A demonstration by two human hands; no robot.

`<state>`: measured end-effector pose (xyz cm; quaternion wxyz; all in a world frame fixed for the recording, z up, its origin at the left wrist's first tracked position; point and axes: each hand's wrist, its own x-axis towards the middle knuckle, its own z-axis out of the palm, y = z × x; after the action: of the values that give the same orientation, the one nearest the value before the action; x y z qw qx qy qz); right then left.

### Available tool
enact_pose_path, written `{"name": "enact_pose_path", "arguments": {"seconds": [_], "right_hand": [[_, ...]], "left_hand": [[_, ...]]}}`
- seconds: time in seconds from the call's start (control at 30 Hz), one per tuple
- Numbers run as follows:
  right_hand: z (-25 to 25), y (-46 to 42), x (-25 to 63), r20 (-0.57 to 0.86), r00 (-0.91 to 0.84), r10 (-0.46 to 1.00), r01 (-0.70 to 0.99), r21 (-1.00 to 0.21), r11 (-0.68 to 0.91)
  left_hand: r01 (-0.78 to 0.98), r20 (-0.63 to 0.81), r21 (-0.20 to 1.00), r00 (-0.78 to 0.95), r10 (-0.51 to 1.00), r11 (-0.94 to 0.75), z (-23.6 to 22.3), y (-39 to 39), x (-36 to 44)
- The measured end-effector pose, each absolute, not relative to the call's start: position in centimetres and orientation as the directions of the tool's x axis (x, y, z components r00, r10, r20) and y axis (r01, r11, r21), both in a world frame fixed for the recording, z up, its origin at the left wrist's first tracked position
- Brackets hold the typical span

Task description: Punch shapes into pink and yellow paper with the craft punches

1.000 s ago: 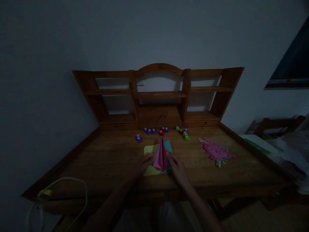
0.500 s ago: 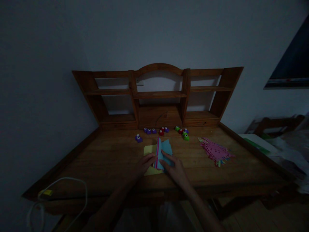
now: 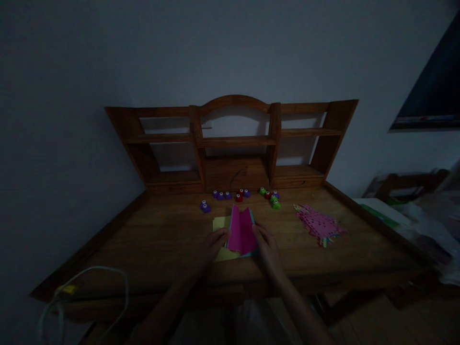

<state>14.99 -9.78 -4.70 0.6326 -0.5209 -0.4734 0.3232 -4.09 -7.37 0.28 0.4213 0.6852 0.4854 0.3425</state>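
Observation:
A folded stack of coloured paper (image 3: 241,231) stands partly spread in the middle of the desk, its pink inner faces toward me and blue showing at the right edge. My left hand (image 3: 217,239) pinches the stack's left edge. At the right edge, my right hand (image 3: 265,242) has its fingers closed on the paper. Under the stack lie yellow paper sheets (image 3: 220,223), sticking out to the left and below.
Several small purple, red and green craft punches (image 3: 239,197) stand along the back of the desk (image 3: 161,239). A pink perforated paper piece (image 3: 319,223) lies at the right. A wooden shelf (image 3: 235,141) rises behind; a white cable (image 3: 125,287) loops at the left front.
The blue leaf that faced me has been turned over, and pink faces now show. My right hand has moved from lying on the blue paper to gripping the right edge.

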Motion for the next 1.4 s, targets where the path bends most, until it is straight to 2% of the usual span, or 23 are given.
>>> {"name": "enact_pose_path", "arguments": {"seconds": [0.23, 0.33, 0.4, 0.57, 0.77, 0.87, 1.03, 1.13, 1.27, 1.4], "right_hand": [[-5.1, -9.9, 14.8, 0.305, 0.365, 0.880, 0.210, -0.947, 0.241], [-4.5, -10.4, 14.5, 0.378, 0.344, 0.859, 0.286, -0.914, 0.288], [-4.2, -10.7, 14.3, 0.398, 0.293, 0.869, 0.278, -0.905, 0.321], [-3.8, -10.9, 14.0, 0.304, 0.096, 0.948, 0.107, -0.950, 0.293], [-3.9, -10.7, 13.8, 0.224, 0.110, 0.968, 0.016, -0.975, 0.223], [-3.7, -10.9, 13.9, 0.239, 0.082, 0.968, 0.032, -0.971, 0.237], [-3.2, -11.2, 13.9, 0.259, 0.037, 0.965, 0.083, -0.963, 0.255], [-2.9, -11.3, 13.8, 0.248, 0.076, 0.966, 0.092, -0.966, 0.241], [-2.8, -11.1, 14.3, 0.204, 0.169, 0.964, 0.097, -0.977, 0.189], [-3.2, -10.4, 15.0, 0.156, 0.201, 0.967, 0.199, -0.973, 0.116]], "left_hand": [[0.354, 0.103, 0.905, 0.359, 0.928, -0.238, -1.8, -5.9, -4.3], [0.342, 0.093, 0.916, 0.325, 0.941, -0.209, -1.7, -6.3, -4.4], [0.328, 0.074, 0.929, 0.283, 0.956, -0.169, -1.5, -6.7, -4.4], [0.263, 0.052, 0.958, 0.236, 0.970, -0.116, -1.2, -7.1, -4.3], [0.212, 0.036, 0.972, 0.286, 0.958, -0.100, -0.6, -7.4, -4.2], [0.217, 0.029, 0.973, 0.242, 0.970, -0.083, -0.2, -7.6, -4.1], [0.261, 0.040, 0.959, 0.263, 0.964, -0.111, 0.3, -7.7, -4.1], [0.279, 0.052, 0.953, 0.241, 0.969, -0.121, 0.0, -7.5, -4.1], [0.314, 0.084, 0.931, 0.317, 0.945, -0.188, -0.6, -7.2, -4.2], [0.335, 0.113, 0.916, 0.313, 0.943, -0.221, -0.8, -6.5, -4.5]]}}
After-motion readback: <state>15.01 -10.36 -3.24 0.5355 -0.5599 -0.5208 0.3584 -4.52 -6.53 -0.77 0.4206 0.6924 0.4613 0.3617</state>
